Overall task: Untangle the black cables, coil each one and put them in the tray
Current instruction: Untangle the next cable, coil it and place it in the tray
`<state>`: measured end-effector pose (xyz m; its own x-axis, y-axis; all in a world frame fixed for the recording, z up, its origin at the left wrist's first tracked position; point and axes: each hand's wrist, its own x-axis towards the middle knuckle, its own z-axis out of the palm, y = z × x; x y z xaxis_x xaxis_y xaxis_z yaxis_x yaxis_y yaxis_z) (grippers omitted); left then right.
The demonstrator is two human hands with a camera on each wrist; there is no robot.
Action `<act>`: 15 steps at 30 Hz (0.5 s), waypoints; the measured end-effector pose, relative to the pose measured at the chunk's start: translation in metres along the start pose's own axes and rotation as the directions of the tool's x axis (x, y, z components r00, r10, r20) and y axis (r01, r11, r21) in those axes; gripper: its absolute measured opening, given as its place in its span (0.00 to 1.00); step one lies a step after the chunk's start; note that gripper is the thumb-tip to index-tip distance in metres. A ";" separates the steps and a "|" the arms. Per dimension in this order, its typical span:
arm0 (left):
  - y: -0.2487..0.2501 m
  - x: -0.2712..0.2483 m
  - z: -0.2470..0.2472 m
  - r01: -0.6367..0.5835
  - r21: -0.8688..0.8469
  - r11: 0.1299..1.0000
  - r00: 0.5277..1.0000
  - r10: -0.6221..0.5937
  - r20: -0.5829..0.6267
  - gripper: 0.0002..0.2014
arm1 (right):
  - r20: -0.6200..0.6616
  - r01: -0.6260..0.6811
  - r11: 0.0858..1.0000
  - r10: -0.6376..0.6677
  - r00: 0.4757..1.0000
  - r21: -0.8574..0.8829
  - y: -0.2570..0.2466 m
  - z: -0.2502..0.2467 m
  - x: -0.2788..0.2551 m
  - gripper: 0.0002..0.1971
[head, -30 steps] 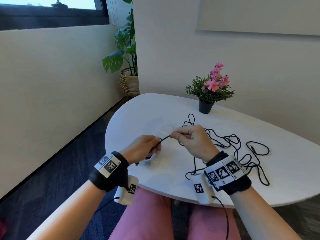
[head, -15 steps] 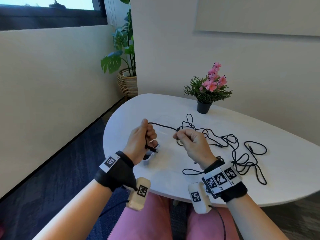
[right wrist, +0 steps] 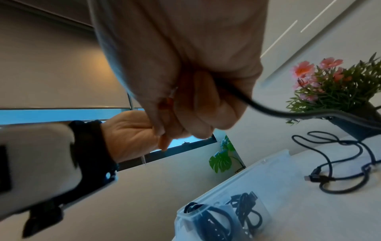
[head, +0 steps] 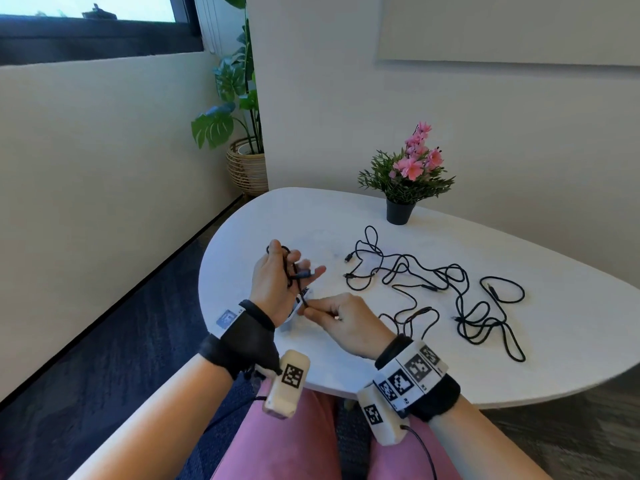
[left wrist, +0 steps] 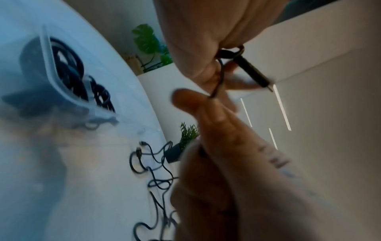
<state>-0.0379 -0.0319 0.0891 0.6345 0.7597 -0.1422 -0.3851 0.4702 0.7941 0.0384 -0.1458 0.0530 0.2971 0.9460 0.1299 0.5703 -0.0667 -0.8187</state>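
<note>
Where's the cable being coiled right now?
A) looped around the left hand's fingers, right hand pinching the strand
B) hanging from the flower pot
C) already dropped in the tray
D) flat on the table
A: in the head view the black cable loops around the left hand, while the right hand pinches its strand just below.

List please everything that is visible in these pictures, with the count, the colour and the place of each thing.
table: one, white, in front of the person
loose cables: several, count unclear, black, tangled on the table right of the hands
held cable: one, black, wound round the left fingers, running to the right hand
tray: one, clear, on the table under the hands
coiled cables: black, count unclear, in the tray
flower pot: one, black, pink flowers, far side of the table
big plant: one, green, woven basket, on the floor
left hand: raised, cable around its fingers
right hand: pinching the cable
</note>
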 end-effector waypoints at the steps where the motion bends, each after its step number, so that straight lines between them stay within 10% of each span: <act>1: 0.002 0.000 0.002 0.002 -0.044 0.999 1.000 -0.003 -0.031 0.18 | 0.039 -0.006 1.000 0.006 0.999 0.007 -0.002 0.000 0.000 0.10; 6: 0.008 0.013 -0.009 -0.061 0.410 0.910 0.990 0.108 -0.091 0.14 | 0.169 0.009 0.999 -0.002 0.986 -0.044 -0.013 -0.015 -0.010 0.12; 12: -0.006 0.010 -0.018 -0.259 0.907 0.331 0.966 0.072 0.250 0.16 | 0.057 0.123 0.987 -0.117 0.991 -0.104 -0.022 -0.042 -0.007 0.07; 15: -0.011 -0.004 -0.015 -0.328 0.896 0.300 0.917 -0.125 0.378 0.23 | -0.119 0.135 0.991 -0.137 0.983 -0.023 -0.014 -0.046 -0.001 0.05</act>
<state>-0.0459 -0.0334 0.0719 0.8836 0.4682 -0.0067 0.2765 -0.5102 0.8144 0.0657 -0.1606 0.0900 0.3048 0.9017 0.3065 0.6229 0.0547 -0.7804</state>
